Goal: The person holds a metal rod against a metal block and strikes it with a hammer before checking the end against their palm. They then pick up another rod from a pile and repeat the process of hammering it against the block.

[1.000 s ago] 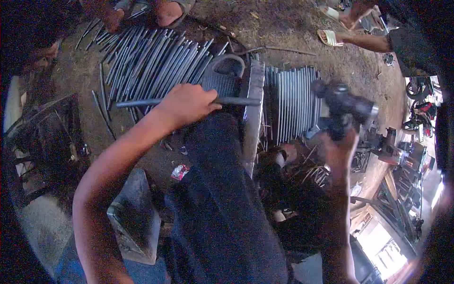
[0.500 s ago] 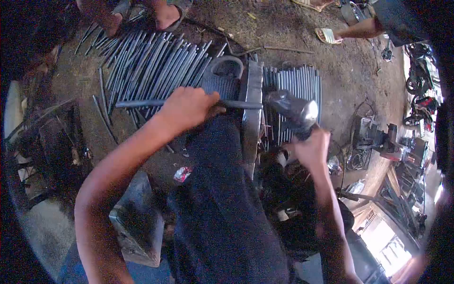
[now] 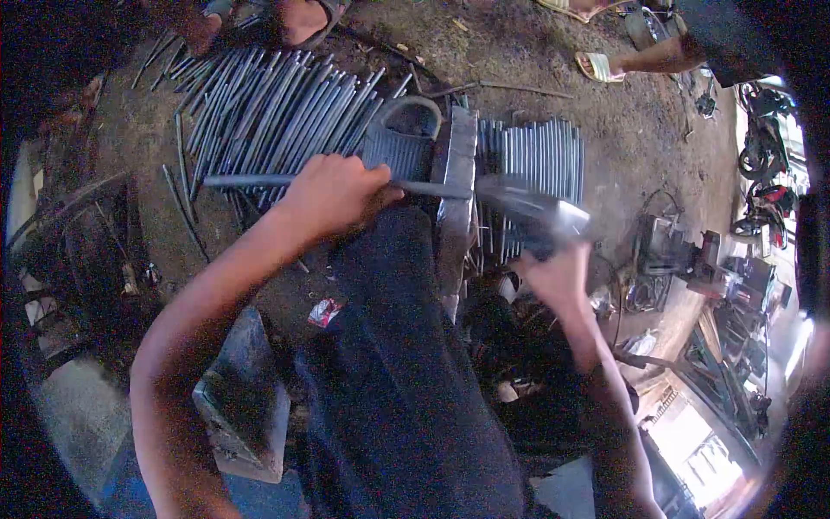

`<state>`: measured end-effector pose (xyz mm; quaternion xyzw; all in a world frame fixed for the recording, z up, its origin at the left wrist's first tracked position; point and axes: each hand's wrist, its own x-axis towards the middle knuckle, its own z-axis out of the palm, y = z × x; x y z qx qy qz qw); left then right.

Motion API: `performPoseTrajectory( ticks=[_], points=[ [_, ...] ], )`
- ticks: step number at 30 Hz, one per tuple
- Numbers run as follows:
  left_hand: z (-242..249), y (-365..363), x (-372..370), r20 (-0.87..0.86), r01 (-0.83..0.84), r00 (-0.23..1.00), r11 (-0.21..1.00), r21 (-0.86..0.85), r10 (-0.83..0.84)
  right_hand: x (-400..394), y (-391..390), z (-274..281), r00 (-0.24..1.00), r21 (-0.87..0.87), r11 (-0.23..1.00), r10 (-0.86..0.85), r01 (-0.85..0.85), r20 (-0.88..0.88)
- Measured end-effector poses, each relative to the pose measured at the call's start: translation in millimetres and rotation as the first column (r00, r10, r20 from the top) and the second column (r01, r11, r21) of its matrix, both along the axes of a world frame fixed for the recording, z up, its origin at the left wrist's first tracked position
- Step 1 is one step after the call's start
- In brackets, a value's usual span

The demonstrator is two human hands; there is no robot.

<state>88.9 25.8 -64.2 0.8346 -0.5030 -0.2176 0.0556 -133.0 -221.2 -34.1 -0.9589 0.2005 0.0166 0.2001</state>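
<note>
My left hand (image 3: 333, 192) is closed around a long dark metal rod (image 3: 251, 181), which lies crosswise with its right end over the edge of an upright metal bar (image 3: 458, 160). My right hand (image 3: 558, 272) grips a hammer (image 3: 545, 209) whose blurred head is at the right side of the bar, close to the rod's end. The hammer's handle is mostly hidden by the hand. Under the rod, beside the bar, stands a ribbed sandal (image 3: 402, 147).
Many loose rods (image 3: 277, 112) lie on the ground at the upper left. Another row of rods (image 3: 540, 160) lies right of the bar. Other people's feet (image 3: 601, 67) show at the top. A block (image 3: 246, 394) stands lower left, and tools and metal parts (image 3: 692, 259) lie at right.
The hammer head has turned and come down toward the rod's right end. The rod and my left hand have shifted slightly left in view, with the grip unchanged.
</note>
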Motion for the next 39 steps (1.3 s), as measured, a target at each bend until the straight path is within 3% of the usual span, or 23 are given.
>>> performPoseTrajectory(
  ticks=[1,2,6,8,10,11,12,13,15,16,17,18,19,22,23,24,25,26,29,33,36,38,39],
  points=[
    [-0.5,-1.0,-0.4,-0.025,0.021,0.999,0.999,0.031,-0.02,0.6,5.6,-13.1,0.958,0.06,0.973,-0.208,0.224,-0.199],
    [0.6,-3.3,0.0,-0.026,0.041,0.999,0.999,0.028,-0.041,2.2,-7.2,-9.7,0.942,0.109,0.955,-0.247,0.277,-0.228],
    [5.0,-5.7,-2.3,-0.02,0.014,1.0,0.999,-0.04,-0.014,30.7,-39.6,60.5,0.959,0.148,0.971,-0.212,0.186,0.187],
    [5.8,-2.9,-1.6,-0.022,-0.005,1.0,0.999,-0.043,0.004,46.7,-36.5,105.0,0.863,0.177,0.942,-0.333,0.286,0.381],
    [5.8,-3.8,-2.7,-0.041,0.003,0.999,1.0,-0.03,-0.004,51.7,-32.7,141.5,0.819,0.217,0.877,-0.478,0.428,0.316],
    [4.2,-3.6,-2.6,-0.039,0.0,0.999,1.0,-0.028,-0.001,47.9,-39.9,140.2,0.838,0.554,0.825,-0.375,0.108,0.396],
    [0.7,-2.1,-3.2,-0.043,-0.004,0.999,1.0,-0.022,0.003,39.5,-55.2,134.1,0.811,0.763,0.598,-0.304,-0.246,0.5],
    [-1.4,-0.4,-4.2,-0.05,-0.005,0.999,1.0,-0.015,0.005,27.8,-69.9,103.8,0.712,0.881,0.112,-0.547,-0.459,0.44],
    [-0.9,-0.6,-4.0,-0.059,-0.006,0.998,1.0,-0.007,0.006,-4.5,-45.5,31.9,0.845,0.777,0.568,-0.245,-0.272,0.475],
    [0.0,0.0,-3.9,-0.065,-0.003,0.998,1.0,-0.001,0.003,-8.7,-18.8,4.5,0.937,0.4,0.91,-0.039,-0.11,0.347],
    [-3.4,3.0,-3.5,-0.064,-0.004,0.998,1.0,0.0,0.004,-15.8,-0.4,-18.6,0.992,-0.123,0.991,0.059,-0.045,0.116],
    [-9.6,5.8,-3.8,-0.039,0.015,0.999,1.0,-0.026,-0.016,4.1,8.1,-5.5,0.939,0.16,0.964,-0.158,0.214,-0.306],
    [-12.9,3.1,-1.8,-0.01,0.047,0.999,0.997,-0.058,-0.048,0.2,10.6,-0.6,0.913,-0.043,0.967,-0.25,0.25,-0.323],
    [-1.2,-8.4,-2.5,-0.047,0.035,0.998,0.999,0.029,-0.034,39.7,-2.9,66.0,0.862,0.084,0.946,-0.246,0.313,-0.443],
    [0.9,-8.4,-5.0,0.016,0.059,0.998,0.997,-0.054,-0.058,27.4,-15.6,69.7,0.985,0.118,0.98,-0.152,0.161,-0.082],
    [2.3,-7.8,-3.0,0.03,0.048,0.998,0.997,-0.055,-0.047,20.4,-33.2,72.0,0.954,0.091,0.996,-0.008,-0.02,0.301],
    [2.0,-6.6,-6.4,0.051,0.021,0.999,0.998,-0.059,-0.018,23.5,-39.8,93.2,0.976,-0.279,0.96,0.093,-0.034,0.199],
    [0.9,-7.3,-10.5,0.067,-0.001,0.998,0.998,-0.067,0.005,26.6,-43.3,114.6,0.987,-0.61,0.788,0.146,-0.078,0.062],
    [1.0,-7.0,-9.9,0.044,-0.017,0.999,0.999,-0.046,0.019,-44.9,-107.1,98.6,0.997,-0.442,0.896,0.065,-0.046,0.029],
    [-2.7,-3.5,-6.4,-0.005,-0.013,1.0,0.997,-0.078,0.012,-1.2,-9.3,26.3,0.994,-0.068,0.995,-0.072,0.067,-0.081],
    [-0.7,-3.9,-3.6,-0.061,-0.016,0.998,0.998,-0.061,0.013,-8.2,6.3,-15.8,0.971,0.21,0.96,-0.146,0.185,-0.187],
    [5.8,-9.6,-2.4,-0.043,-0.022,0.999,0.999,-0.042,0.02,-6.7,-6.3,9.6,0.995,0.19,0.981,-0.059,0.042,0.085],
    [7.7,-7.3,-6.6,-0.046,-0.045,0.998,0.999,-0.002,0.045,2.7,-18.0,19.8,0.995,0.161,0.987,-0.001,-0.014,0.095]
  ],
)
